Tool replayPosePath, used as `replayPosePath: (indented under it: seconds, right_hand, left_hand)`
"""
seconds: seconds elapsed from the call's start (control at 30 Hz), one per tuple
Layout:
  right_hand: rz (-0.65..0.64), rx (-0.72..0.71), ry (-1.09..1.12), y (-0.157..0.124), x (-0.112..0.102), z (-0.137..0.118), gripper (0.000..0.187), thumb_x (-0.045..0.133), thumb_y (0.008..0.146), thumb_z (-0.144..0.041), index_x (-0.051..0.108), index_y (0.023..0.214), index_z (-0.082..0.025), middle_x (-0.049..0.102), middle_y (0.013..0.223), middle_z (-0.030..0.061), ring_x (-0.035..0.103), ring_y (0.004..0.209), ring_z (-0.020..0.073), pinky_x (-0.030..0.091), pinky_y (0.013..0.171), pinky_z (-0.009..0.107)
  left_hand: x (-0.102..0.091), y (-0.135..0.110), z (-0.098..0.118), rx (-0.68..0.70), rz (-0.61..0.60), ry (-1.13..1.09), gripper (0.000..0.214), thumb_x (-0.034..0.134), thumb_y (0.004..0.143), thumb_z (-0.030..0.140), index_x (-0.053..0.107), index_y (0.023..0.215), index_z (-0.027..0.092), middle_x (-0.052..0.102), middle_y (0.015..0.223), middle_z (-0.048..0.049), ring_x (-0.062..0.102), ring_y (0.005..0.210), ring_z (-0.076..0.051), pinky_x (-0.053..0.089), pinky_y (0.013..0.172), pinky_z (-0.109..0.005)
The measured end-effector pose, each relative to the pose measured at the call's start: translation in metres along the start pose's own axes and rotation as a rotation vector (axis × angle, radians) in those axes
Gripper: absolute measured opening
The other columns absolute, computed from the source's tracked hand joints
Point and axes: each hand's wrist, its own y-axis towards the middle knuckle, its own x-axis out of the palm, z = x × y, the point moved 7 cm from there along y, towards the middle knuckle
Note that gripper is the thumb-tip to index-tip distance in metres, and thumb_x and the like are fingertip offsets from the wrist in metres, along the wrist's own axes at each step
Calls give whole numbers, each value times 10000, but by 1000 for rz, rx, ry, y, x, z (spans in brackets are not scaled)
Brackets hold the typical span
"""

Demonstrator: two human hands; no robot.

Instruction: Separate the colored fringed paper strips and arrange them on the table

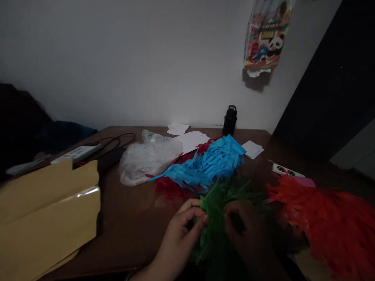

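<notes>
Green fringed tissue paper (213,207) is near the front edge of the brown table, with a folded top and loose strips hanging below and behind it. The thumb and fingers of my left hand (186,224) pinch its left side. In deep shadow, my right hand (244,222) has its fingertips closed at the paper's right side, and the exact contact is dim. Just beyond lies blue fringed tissue paper (205,160), with dark red fringed paper (172,189) partly under it. A big heap of orange-red fringed paper (334,218) spreads to the right.
A clear plastic bag (149,158) lies left of the blue paper, near white sheets (191,140). Behind stands a black bottle (230,120). Tan envelopes (49,218) cover the left side, beside a power strip (77,152). A phone-like white object (287,170) is at right.
</notes>
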Motion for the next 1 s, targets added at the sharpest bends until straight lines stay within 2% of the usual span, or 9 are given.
replayPosePath:
  seconds: [0.1, 0.2, 0.27, 0.4, 0.5, 0.57, 0.73, 1.0]
  right_hand:
    - [59, -95, -98, 0, -5, -6, 157, 510, 820, -67, 527, 858, -219, 602, 771, -5, 546, 732, 150, 421, 672, 242]
    - [4, -269, -166, -3, 0, -20, 207, 479, 840, -39, 559, 875, -227, 602, 768, -4, 525, 721, 160, 408, 668, 258]
    - [-39, -308, -186, -4, 4, -26, 215, 483, 839, -42, 581, 838, -233, 590, 755, 0, 511, 736, 176, 395, 671, 279]
    - [-97, -275, -127, -4, 6, -32, 168, 502, 815, -69, 599, 879, -190, 573, 846, 47, 513, 803, 205, 390, 770, 369]
    - [-103, -235, -104, -4, 7, -34, 8, 587, 836, -170, 579, 836, -170, 545, 831, 56, 500, 803, 217, 379, 767, 400]
    - [-105, -191, -96, -4, 9, -31, 54, 605, 851, -185, 578, 804, -182, 537, 804, 43, 496, 793, 211, 375, 743, 385]
    - [-211, -44, 19, -5, 16, -15, 160, 556, 846, -59, 604, 843, -211, 567, 863, 30, 512, 855, 194, 392, 728, 330]
    - [-197, 11, 75, -4, 14, -7, 167, 620, 806, -49, 609, 751, -207, 587, 800, 12, 533, 831, 178, 400, 724, 301]
  left_hand:
    - [1, -1, -2, -18, -1, -20, 240, 575, 895, 334, 633, 720, 179, 541, 917, -45, 542, 855, -189, 427, 714, -251]
    - [2, 0, -3, -30, -2, -54, 250, 590, 884, 345, 632, 703, 178, 537, 905, -41, 538, 828, -182, 425, 689, -244]
    - [3, 1, -3, -27, -2, -71, 242, 602, 874, 341, 639, 699, 178, 542, 905, -40, 538, 831, -182, 423, 694, -244]
    - [2, 1, -3, -28, 10, -85, 242, 614, 861, 333, 644, 679, 177, 534, 874, -32, 530, 816, -178, 415, 707, -246]
    - [2, 1, -4, -23, 11, -93, 233, 647, 834, 317, 643, 651, 173, 534, 847, -28, 533, 815, -180, 415, 736, -252]
    - [2, 2, -4, -23, 7, -105, 208, 668, 814, 300, 652, 650, 173, 546, 857, -31, 541, 827, -184, 417, 753, -255]
    - [1, 2, -4, -20, 0, -132, 159, 671, 807, 278, 689, 681, 182, 574, 896, -39, 557, 847, -187, 426, 740, -247]
    - [1, 2, -2, -8, 20, -97, 133, 685, 788, 254, 705, 671, 194, 566, 860, -27, 551, 822, -173, 431, 715, -223]
